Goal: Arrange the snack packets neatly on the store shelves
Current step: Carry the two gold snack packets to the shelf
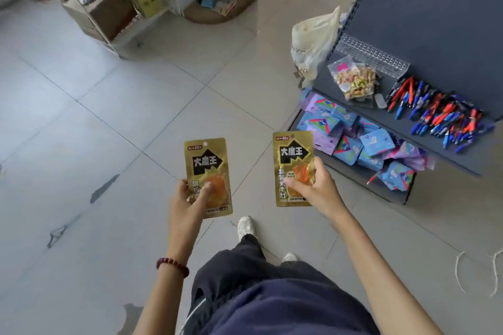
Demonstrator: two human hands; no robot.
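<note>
Status: nothing shelved from these hands yet; by my reading, placing is all ahead. Left hand (190, 198) pinches the left packet (208, 168), gold, by its lower half, upright over the tiled floor (109, 117). Right hand (313, 185) grips the right packet (292, 160), same kind, nearer the shelf (386, 128). Shelf's upper tier: clear snack bag (353, 81), loose pens (441, 114). Lower tier: jumbled blue-purple packs (362, 144).
</note>
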